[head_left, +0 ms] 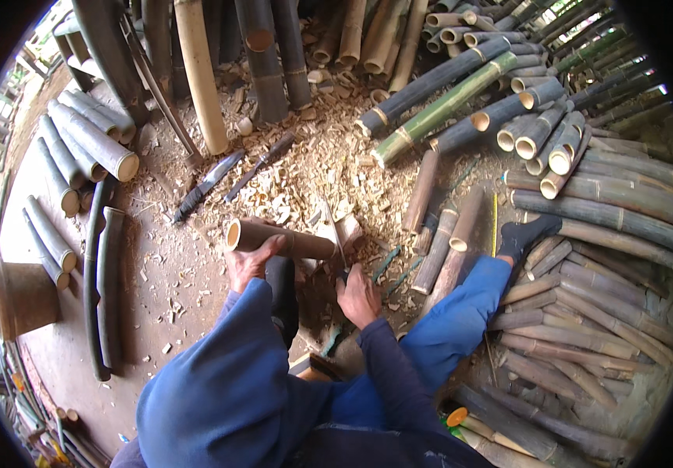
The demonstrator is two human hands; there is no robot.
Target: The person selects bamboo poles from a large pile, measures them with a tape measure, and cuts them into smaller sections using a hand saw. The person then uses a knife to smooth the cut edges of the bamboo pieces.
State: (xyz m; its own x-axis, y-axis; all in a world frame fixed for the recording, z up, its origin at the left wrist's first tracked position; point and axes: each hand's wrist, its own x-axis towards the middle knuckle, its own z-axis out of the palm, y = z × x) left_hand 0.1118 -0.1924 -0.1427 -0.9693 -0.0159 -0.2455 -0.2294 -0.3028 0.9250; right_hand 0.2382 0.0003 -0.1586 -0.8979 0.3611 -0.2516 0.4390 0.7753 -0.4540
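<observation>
Nearest the camera were the person's blue sleeves [227, 382], entering from the lower edge. The left hand [249, 261] was wrapped around a short bamboo section [280, 239], fingers curled over its upper side and pressed against the stem. The section lay nearly level just above the ground, its long axis running left to right, with the open, hollow end pointing to the person's left and slightly away. The right hand [357, 295] was clenched around the handle of a blade [336, 238] (the handle itself was hidden inside the fist); the blade rose away from the person and met the right end of the section, roughly crosswise to its axis. Whether the edge had entered the wood could not be told. Beneath the work lay a heap of pale wood chips [305, 171]. Two dark knives [231, 178] rested on the chips farther off. The blue-trousered right leg [461, 312] stretched to the right among cut bamboo lengths. Stacked bamboo poles [586, 210] ringed the workplace, and a round wooden tub [21, 296] stood far left.
</observation>
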